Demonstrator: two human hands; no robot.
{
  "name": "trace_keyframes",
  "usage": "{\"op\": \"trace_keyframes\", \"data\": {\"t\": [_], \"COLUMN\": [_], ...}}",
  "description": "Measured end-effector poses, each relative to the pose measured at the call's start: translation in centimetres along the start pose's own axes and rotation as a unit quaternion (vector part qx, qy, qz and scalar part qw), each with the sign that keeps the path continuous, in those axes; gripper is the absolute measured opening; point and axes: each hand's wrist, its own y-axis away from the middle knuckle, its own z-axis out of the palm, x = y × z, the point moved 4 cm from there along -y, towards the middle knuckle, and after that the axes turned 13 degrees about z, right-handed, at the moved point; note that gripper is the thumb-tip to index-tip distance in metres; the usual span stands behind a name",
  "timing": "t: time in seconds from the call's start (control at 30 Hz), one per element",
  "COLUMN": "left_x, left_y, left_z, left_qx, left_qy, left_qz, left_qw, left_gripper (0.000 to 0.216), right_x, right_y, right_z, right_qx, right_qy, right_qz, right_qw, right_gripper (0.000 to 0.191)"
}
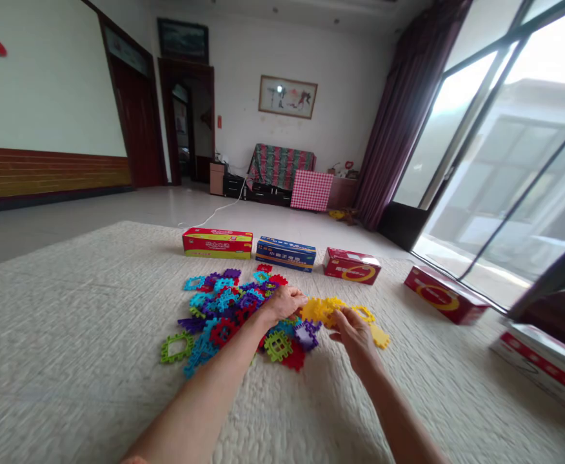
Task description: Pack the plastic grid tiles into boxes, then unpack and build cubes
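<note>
A mixed pile of plastic interlocking pieces (227, 299) in blue, purple, red and green lies on a cream quilted cover. My left hand (285, 303) reaches over the pile's right side, its fingers pinched together at the edge of a group of yellow interlocking pieces (315, 310); what they grip is hidden. At the right of that group, my right hand (355, 332) has its fingers closed on the edge of a yellow piece. Beyond this hand lie a yellow frame-shaped piece (364, 314) and a solid yellow piece (380, 336). A green square piece (277, 346) sits below my left hand.
Behind the pile stand a red and yellow box (217, 245), a blue box (285, 254) and a red box (351, 267). Another red box (444, 295) is farther right, near a white and red carton (546, 364). The quilted cover (69, 341) spreads around everything.
</note>
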Motion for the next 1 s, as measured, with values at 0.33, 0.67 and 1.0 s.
{"op": "trace_keyframes", "data": {"t": [0.33,0.67,1.0], "left_x": [0.5,1.6,-1.3], "left_y": [0.9,0.4,0.2], "left_z": [2.0,1.4,-3.8], "left_qx": [0.000,-0.008,-0.078], "left_qy": [-0.021,-0.239,-0.515], "left_qz": [0.012,0.158,0.143], "left_qw": [1.000,0.958,0.842], "left_gripper": [0.016,0.026,0.026], "right_x": [0.5,0.2,-0.6], "right_y": [-0.1,-0.8,-1.7], "right_z": [-1.7,-2.0,-8.2], "right_qx": [-0.039,-0.032,0.357], "right_qy": [-0.014,-0.029,0.239], "right_qz": [0.008,-0.037,-0.316], "right_qw": [0.999,0.998,0.846], "right_gripper": [0.039,0.042,0.039]}}
